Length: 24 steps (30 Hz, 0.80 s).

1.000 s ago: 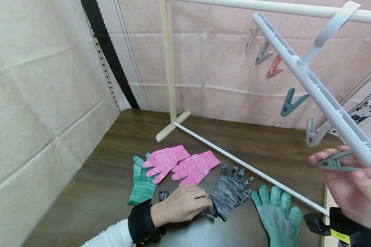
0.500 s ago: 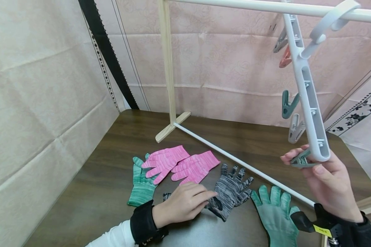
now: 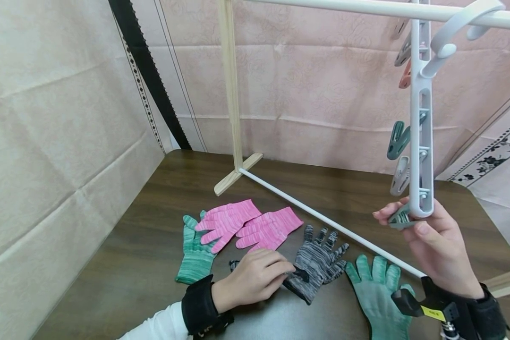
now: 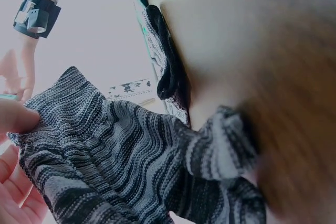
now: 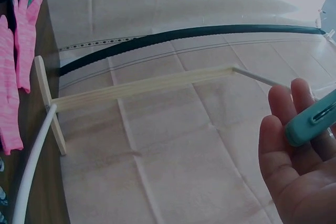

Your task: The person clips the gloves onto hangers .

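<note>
In the head view, my left hand [image 3: 255, 278] is low over the table. Its thumb and fingers pinch the cuff of a grey-and-black striped glove [image 4: 126, 150], seen close in the left wrist view, fingers of the glove trailing onto the table. A second striped glove [image 3: 316, 259] lies flat just beyond. On the right, my raised right hand [image 3: 437, 245] grips a green clothespin [image 3: 399, 218] at the near end of a pale blue clip hanger [image 3: 420, 137]. The same clothespin shows in the right wrist view between the fingers [image 5: 278, 140].
The hanger hooks over a white rail [image 3: 365, 6] on a wooden stand [image 3: 231, 85]. Other clothespins, including a dark green clip [image 3: 398, 140], dangle from it. Pink gloves [image 3: 267, 229] and green gloves [image 3: 378, 297] lie on the brown table [image 3: 123, 264]. A lower white rod [image 3: 323, 217] crosses behind them.
My right hand has moved left with the clothespin, swinging the hanger's near end round so the bar now points toward me. My left hand has shifted slightly right with the striped glove.
</note>
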Available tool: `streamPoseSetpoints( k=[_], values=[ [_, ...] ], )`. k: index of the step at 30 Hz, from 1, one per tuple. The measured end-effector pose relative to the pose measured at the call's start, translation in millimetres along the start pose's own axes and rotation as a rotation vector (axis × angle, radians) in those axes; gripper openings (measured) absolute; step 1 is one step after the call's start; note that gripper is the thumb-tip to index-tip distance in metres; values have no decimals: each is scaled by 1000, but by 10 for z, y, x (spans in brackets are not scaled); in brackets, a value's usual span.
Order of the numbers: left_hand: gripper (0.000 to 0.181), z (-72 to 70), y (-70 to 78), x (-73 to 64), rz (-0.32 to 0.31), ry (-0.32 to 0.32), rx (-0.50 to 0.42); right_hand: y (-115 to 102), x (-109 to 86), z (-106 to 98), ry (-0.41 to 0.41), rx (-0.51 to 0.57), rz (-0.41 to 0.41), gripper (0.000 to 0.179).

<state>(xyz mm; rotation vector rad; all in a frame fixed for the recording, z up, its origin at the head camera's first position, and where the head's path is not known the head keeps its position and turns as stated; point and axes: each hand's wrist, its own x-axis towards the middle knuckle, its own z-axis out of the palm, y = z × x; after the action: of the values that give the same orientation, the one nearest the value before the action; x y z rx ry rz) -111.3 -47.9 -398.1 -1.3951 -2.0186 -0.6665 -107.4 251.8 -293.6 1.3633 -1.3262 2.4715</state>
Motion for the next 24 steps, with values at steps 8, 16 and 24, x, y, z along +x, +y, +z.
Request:
streamPoseSetpoints(
  k=[8, 16, 24],
  values=[
    [15, 28, -20, 20, -5, -1, -2, 33, 7, 1, 11, 8, -11, 31],
    [11, 58, -11, 46, -15, 1, -24, 42, 22, 9, 26, -14, 0, 31],
    [7, 85, 26, 104, -20, 16, -45, 68, 34, 1, 18, 10, -8, 32]
  ],
)
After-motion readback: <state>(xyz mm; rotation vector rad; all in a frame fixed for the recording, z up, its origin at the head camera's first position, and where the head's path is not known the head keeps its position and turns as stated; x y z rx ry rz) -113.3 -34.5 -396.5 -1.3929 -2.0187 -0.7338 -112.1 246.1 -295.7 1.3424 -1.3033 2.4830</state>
